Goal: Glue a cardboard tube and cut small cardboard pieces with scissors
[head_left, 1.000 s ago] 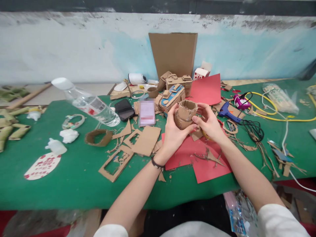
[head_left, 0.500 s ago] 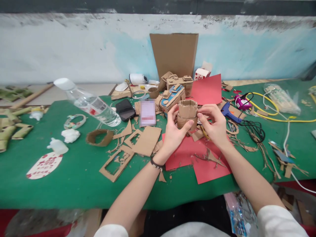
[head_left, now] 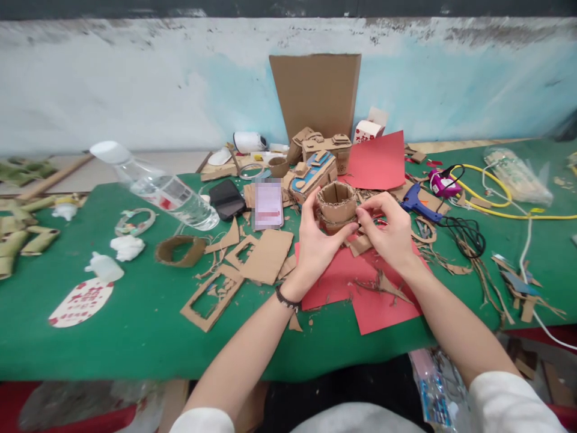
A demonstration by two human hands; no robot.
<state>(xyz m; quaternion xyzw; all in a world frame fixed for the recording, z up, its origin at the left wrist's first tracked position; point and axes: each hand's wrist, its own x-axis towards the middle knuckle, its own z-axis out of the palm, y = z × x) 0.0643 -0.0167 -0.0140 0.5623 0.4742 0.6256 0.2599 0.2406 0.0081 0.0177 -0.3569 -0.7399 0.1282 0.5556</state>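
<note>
Holding the round cardboard cup [head_left: 337,213] before me, I have the left hand [head_left: 316,243] curled about its left side, thumb across the low front and fingers up along the wall toward the rim. The right hand [head_left: 388,231] is at the cup's right side, thumb and forefinger tips drawn close together against it; from my end I cannot tell whether they pinch its edge or some small bit. The cup stands mouth up between the hands, ringed by a band around its wall, its creased inner side visible. Its base is hidden from me, so I cannot say whether it touches anything.

Nearer me than the cup, red paper [head_left: 383,316] lies on the green surface [head_left: 148,343], with torn scraps on top. Just behind the cup I see a blue-and-brown cardboard box [head_left: 316,174], and to the right of the right hand a blue glue gun [head_left: 420,203], lying on its side. To the left are a phone [head_left: 269,207] with a lit screen, flat cardboard pieces [head_left: 267,255], a loose cardboard ring [head_left: 197,252], and a clear water bottle [head_left: 157,187], which looks tilted in my wide view.
</note>
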